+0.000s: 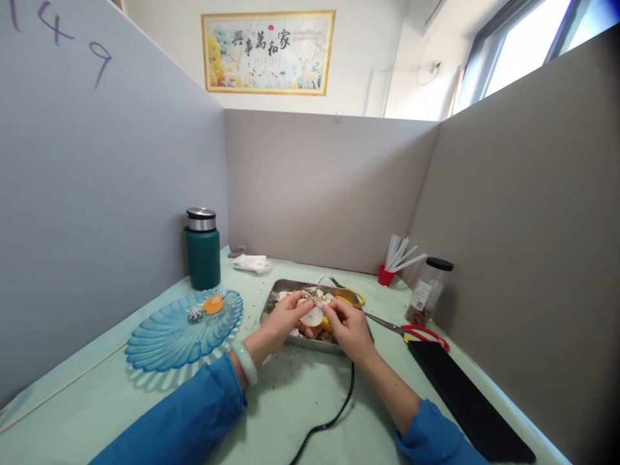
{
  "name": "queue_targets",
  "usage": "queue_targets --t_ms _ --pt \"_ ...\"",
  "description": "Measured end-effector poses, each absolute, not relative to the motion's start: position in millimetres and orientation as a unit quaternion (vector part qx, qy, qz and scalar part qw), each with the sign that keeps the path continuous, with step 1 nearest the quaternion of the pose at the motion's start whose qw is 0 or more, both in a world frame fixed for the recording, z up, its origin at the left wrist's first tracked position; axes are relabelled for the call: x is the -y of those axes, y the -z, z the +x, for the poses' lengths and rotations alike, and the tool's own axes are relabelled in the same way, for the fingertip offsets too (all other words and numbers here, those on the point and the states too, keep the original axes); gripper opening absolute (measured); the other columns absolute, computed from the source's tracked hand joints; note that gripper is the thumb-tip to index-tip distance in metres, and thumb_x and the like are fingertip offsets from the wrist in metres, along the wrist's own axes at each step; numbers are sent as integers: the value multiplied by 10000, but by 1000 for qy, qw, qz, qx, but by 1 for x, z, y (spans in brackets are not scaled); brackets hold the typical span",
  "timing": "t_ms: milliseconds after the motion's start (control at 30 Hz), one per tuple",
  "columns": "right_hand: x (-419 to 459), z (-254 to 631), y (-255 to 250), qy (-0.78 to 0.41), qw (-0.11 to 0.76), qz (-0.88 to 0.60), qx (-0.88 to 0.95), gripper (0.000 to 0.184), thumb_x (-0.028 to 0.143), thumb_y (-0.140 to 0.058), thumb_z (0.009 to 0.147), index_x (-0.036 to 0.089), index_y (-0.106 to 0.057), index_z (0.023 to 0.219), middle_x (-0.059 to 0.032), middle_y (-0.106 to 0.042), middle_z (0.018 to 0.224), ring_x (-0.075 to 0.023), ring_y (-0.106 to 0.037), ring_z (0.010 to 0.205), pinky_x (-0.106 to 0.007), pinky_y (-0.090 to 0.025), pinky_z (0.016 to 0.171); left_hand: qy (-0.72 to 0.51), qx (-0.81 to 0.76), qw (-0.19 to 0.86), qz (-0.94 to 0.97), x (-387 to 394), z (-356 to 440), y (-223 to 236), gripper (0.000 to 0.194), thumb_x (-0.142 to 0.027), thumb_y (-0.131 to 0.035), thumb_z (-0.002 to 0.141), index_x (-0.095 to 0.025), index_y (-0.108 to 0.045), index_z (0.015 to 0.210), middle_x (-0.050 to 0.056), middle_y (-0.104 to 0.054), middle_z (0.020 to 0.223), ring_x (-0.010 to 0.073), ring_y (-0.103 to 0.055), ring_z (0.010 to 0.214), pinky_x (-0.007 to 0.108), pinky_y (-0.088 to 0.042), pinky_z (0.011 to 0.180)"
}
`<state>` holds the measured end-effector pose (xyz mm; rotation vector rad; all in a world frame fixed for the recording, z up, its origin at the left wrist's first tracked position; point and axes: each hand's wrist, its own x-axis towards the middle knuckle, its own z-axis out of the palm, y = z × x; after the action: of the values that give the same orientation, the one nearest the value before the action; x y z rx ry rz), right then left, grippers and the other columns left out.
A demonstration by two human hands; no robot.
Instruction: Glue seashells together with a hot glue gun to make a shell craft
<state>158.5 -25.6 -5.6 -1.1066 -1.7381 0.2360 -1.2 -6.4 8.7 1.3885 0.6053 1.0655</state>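
Above a metal tray (314, 344) filled with small mixed pieces, white, yellow and brown, I hold a thin, pale, rounded piece that looks like a shell (312, 317). My left hand (289, 316) pinches it from the left side, with fingers closed. The fingertips of my right hand (349, 328) are pressed together at its upper right edge. Something small between the fingertips is too fine to make out. Both hands hide part of the tray's contents.
To the left are a blue scalloped plate (165, 339) and a green bottle (203, 258). On the right lie red-handled scissors (426, 334), a black slab (465, 394), a jar (426, 294) and a red cup (386, 276) of white sticks. A black cable (334, 420) runs in front.
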Motion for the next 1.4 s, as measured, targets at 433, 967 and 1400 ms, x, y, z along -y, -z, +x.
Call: queue_targets --t_ms 433,967,1400 --pt "27 157 5 -67 516 -458 721 295 364 -485 869 178 -542 647 24 -473 567 -101 -423 536 -209 -343 516 -457 -275 572 624 7 0 -7 398 -425 -645 726 -128 -532 967 54 -600 812 141 -592 633 212 -492 436" --pt "26 156 6 -61 518 -450 724 297 384 -494 870 181 -538 659 24 -481 579 -105 -431 540 -215 -348 530 -474 -291 535 636 4 2 -4 335 -426 -606 755 -139 -518 905 22 -567 765 126 -572 605 206 -487 415" --pt "27 155 8 -17 516 -440 735 259 342 -480 883 184 -535 686 5 -506 621 -117 -461 571 -223 -369 544 -471 -287 548 629 6 1 -5 333 -458 -581 772 -151 -514 883 12 -568 744 130 -589 624 236 -521 497"
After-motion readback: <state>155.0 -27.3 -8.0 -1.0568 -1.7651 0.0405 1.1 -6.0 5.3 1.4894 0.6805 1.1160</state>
